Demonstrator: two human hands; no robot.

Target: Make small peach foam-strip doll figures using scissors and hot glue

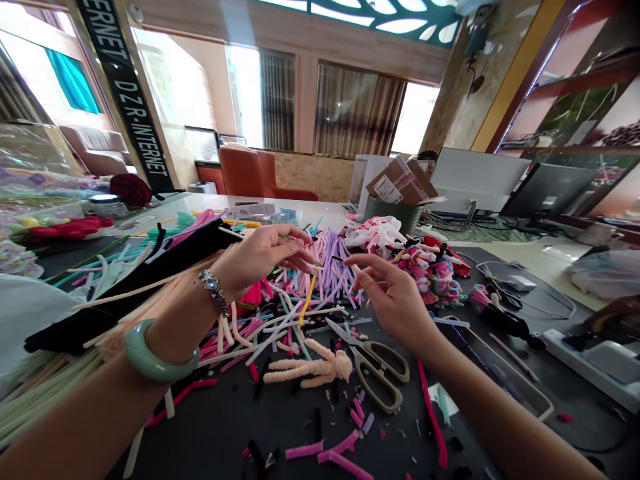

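My left hand [273,252] is raised over the pile of pipe cleaners [333,260], its thumb and fingers closed near a thin yellow stem [308,300]; what the fingertips hold is too small to make out. Facing it, my right hand [387,293] has its thumb and index finger close together beside a short black piece [338,259]; whether it grips anything is unclear. Below both hands lies a peach figure of twisted fuzzy stems [315,368] on the dark table. Open scissors [377,370] with beige handles rest just right of the figure.
Cut pink pieces [345,443] are scattered at the front. Finished pink and blue dolls [433,273] lie behind my right hand. A power strip [590,367] sits at the right edge, a cardboard box [403,181] and monitors [475,173] further back. Stem bundles [150,300] cover the left.
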